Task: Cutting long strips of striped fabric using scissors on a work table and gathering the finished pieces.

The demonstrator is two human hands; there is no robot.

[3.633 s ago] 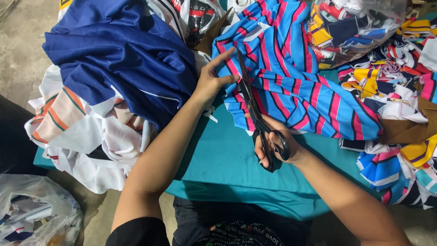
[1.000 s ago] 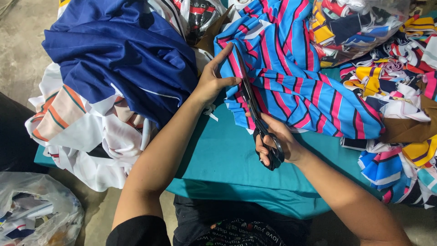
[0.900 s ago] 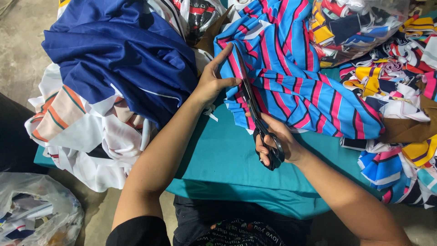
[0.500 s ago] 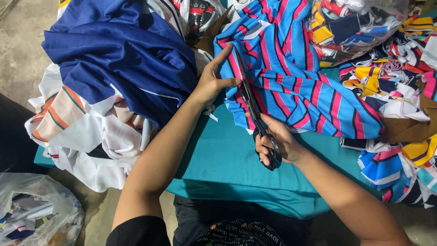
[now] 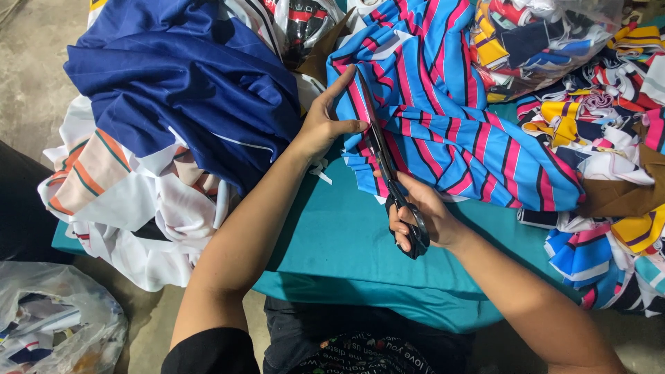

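So the right hand [image 5: 422, 215] had its grip clenched through the black handles of the scissors [image 5: 388, 170], blades running up into the blue, pink and black striped fabric [image 5: 450, 118]. That fabric lay spread over the teal-covered counter [image 5: 346, 249], just beyond the scissors. The left hand [image 5: 324, 125] lay open and flat, pinning the fabric's edge immediately left of the blades, not gripping anything.

That's the part that worried me. The thumb sat touching close to the blade line, so if the cloth bunched or the hand crept inward, I'd guess a nick was possible. The fabric also looked stretchy and rumpled, so the cut could easily have wandered off along the stripes. And the loose folds underneath might have got caught in the blades, cutting two layers instead of one.

As for the place: left of the scissors a big heap of dark blue cloth [image 5: 180, 90] was piled over white pieces with orange stripes [image 5: 104, 173]. Right of the scissors lay mixed scraps in yellow, white and blue [image 5: 609, 138], plus a clear bag of offcuts [image 5: 540, 41] further up. Bare concrete floor [image 5: 34, 83] showed far left, with another plastic bag [image 5: 55, 318] down near it.
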